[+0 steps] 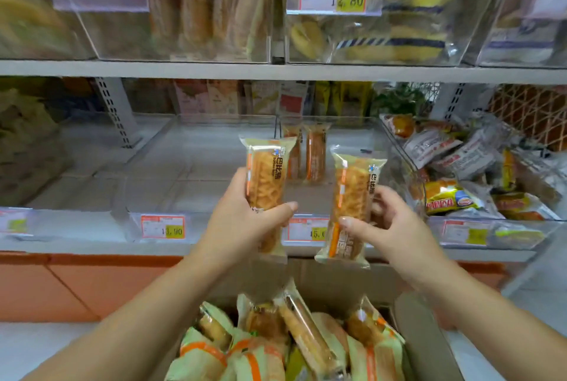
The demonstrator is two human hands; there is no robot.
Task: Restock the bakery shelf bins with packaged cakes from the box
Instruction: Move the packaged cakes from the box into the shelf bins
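Note:
My left hand (245,215) grips one packaged cake (266,175) upright in front of the lower shelf. My right hand (383,221) pinches a second packaged cake (352,196) by its lower half, tilted slightly right. Both packs are clear wrappers with an orange stripe over a golden cake. Behind them, two more of the same cakes (306,153) stand upright at the back of a clear shelf bin (214,165). Below my arms, the cardboard box (429,334) holds several more wrapped cakes (285,344).
A clear bin (460,221) at the right holds several mixed snack packs. Upper shelf bins (368,27) hold bread and yellow pastries behind price tags. A grey shelf edge (276,72) runs across. Price labels (162,226) line the lower shelf front.

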